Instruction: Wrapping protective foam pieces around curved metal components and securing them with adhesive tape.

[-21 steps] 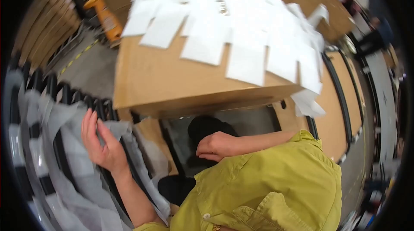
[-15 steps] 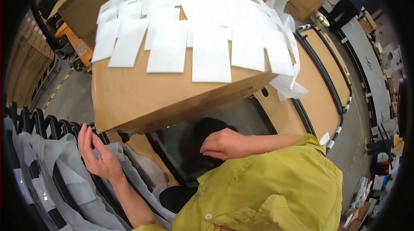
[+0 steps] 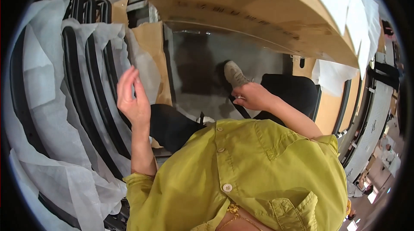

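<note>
Left hand (image 3: 133,101) open, right hand (image 3: 252,96) curled

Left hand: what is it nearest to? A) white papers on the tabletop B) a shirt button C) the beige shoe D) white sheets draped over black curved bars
D: the left hand is raised, open, fingers spread, right beside the white sheets draped over the black curved bars; whether it touches them is unclear.

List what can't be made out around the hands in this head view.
- Right hand: closed around something dark; its fingers hide what it is.
- Black curved parts by the open left hand: white wrapping covers most of them, and the picture's rim cuts them off.
- Tabletop: only its underside and edge show.
</note>
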Demonstrator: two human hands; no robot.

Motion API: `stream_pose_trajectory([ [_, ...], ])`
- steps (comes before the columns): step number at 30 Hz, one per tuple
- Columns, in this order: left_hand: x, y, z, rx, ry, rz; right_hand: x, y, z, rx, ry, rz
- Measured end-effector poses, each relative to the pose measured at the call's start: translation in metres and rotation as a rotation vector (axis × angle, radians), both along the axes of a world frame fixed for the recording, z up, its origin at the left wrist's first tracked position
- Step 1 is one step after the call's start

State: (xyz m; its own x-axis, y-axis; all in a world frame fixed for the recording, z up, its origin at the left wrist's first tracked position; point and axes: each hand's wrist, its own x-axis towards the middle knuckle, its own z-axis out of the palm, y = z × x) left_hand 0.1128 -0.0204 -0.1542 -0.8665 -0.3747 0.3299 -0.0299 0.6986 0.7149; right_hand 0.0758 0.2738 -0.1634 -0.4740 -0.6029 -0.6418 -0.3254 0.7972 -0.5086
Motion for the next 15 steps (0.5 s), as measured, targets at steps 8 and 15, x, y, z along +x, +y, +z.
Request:
stream_pose_trajectory([
  [8,0.116,-0.023,-0.085,-0.236,-0.497,0.000,0.039,-0.023,-0.059,0.157,-0.148,0.175],
  [15,0.128,-0.027,-0.122,-0.275,-0.522,0.081,-0.004,-0.029,0.043,-0.327,0.200,0.075],
])
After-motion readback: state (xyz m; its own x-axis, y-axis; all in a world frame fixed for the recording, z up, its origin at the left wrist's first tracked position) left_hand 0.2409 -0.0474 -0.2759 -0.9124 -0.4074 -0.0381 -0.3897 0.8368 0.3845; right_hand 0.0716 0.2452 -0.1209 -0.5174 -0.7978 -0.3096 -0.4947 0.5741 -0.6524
